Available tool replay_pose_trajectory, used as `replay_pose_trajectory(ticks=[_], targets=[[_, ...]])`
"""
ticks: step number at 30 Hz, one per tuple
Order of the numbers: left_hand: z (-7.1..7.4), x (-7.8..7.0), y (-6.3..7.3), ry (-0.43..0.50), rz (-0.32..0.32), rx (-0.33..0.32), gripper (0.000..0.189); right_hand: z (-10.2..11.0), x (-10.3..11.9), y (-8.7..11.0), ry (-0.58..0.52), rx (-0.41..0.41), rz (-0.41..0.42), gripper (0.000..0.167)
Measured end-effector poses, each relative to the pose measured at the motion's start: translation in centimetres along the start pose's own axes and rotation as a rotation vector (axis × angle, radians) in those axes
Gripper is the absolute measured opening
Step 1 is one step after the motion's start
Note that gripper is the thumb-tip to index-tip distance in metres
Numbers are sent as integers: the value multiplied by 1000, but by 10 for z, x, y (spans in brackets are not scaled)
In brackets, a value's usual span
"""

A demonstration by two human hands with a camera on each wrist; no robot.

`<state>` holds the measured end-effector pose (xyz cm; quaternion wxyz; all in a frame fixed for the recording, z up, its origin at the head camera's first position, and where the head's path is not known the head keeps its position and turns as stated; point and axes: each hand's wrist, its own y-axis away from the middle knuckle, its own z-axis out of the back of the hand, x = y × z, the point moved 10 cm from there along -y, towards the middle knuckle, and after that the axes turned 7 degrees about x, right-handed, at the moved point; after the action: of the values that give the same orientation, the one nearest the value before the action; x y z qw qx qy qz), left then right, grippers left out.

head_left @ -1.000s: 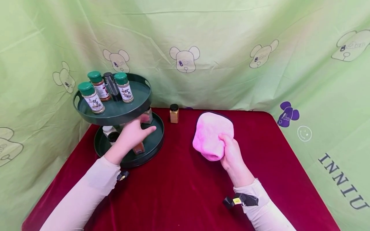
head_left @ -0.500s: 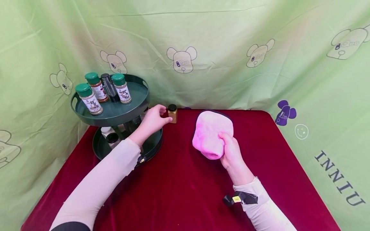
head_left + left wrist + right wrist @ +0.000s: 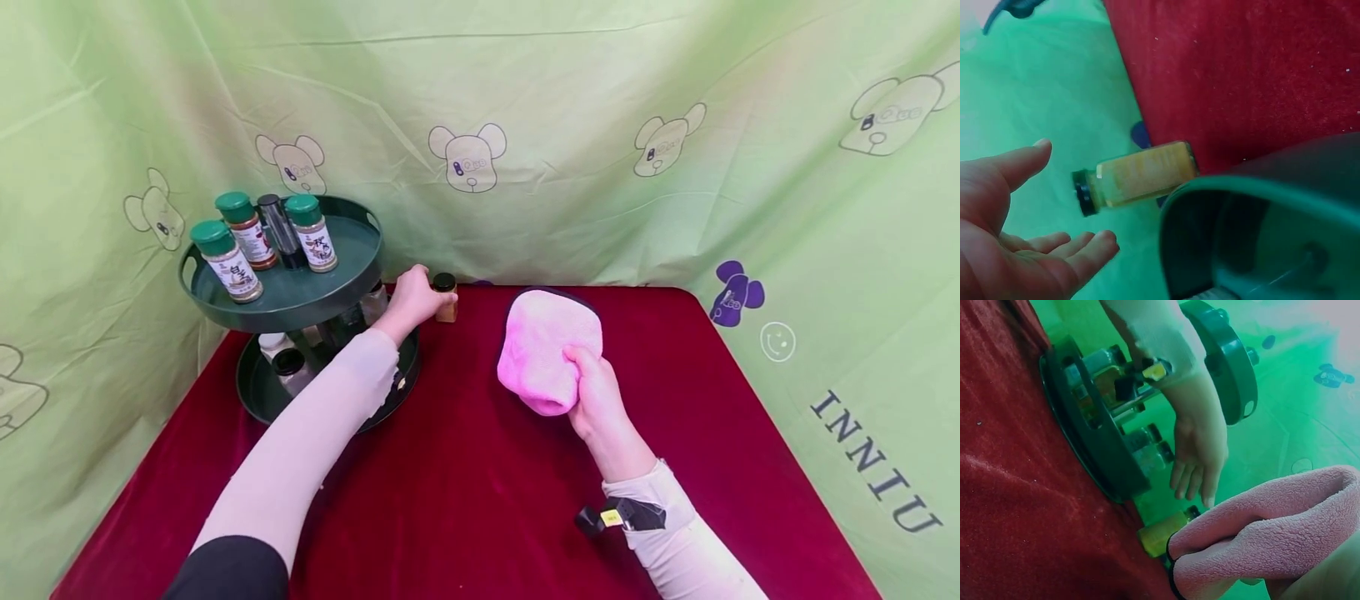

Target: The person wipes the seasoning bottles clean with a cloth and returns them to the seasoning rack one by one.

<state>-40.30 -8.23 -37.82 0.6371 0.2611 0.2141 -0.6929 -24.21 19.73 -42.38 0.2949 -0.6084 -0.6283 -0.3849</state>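
I would close my left hand [image 3: 415, 300], spread and empty beside the jar [image 3: 1147, 172] near the bench [image 3: 480, 467]'s far edge, gently below the cap [image 3: 1085, 192], while my right hand [image 3: 603, 417] grips the pink cloth [image 3: 546, 350].

Left arm [image 3: 300, 442] stretched forward and inward, left hand [image 3: 415, 298] ahead of the right, thumb and fingers parted; right arm [image 3: 678, 542] angled inward, right hand [image 3: 600, 404] gripping, thumb on top, fingers hidden
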Motion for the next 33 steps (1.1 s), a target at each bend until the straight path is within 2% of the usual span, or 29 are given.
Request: replay_pose_trajectory(ticks=[6,12,15,20,27,33], targets=[[-9,5,-15,-12,57,-10,61,-1,-2,-1,2,5,-7,6],[-22,7,-27,-8,133,25,62,0,1,-1,-2,9,10,6],[-29,9,-32,10,164,20,57,0,1,-1,-9,13,16,7],[-30,13,-34,19,192,-19,49,-2,1,-1,-16,18,19,7],[-29,22,-31,32,221,-26,47,-2,2,-3,-19,13,25,8],[-28,23,-33,17,192,-8,48,0,-1,-3,-27,-7,22,6]])
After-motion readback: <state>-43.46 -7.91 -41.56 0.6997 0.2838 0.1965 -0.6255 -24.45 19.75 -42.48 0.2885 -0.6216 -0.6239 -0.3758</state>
